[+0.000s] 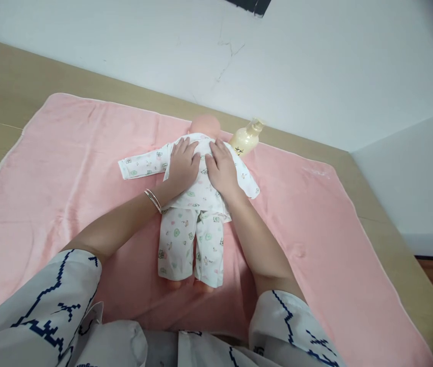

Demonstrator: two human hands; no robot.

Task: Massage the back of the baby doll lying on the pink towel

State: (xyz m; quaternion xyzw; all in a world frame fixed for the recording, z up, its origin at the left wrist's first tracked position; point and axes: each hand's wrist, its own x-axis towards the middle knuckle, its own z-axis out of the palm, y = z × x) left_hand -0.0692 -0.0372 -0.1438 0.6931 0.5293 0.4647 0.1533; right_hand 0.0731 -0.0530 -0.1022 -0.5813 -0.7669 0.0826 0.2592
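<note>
A baby doll (206, 125) lies stretched out on a pink blanket (102, 204), its head toward the wall. It wears a white printed top (197, 196) and matching trousers (177, 244), with the feet just showing at the cuffs. My left hand (184, 165) rests flat on the left side of the doll's upper body, fingers extended. On the right side, my right hand (222, 168) lies the same way, palm down on the cloth. Which side of the doll faces up I cannot tell. Near its right shoulder is a pale yellow pump bottle (245, 138).
The blanket covers much of a wooden table (125, 92). A white wall (143, 46) runs along the far edge and another closes the right side. The pump bottle stands close to the blanket's far edge.
</note>
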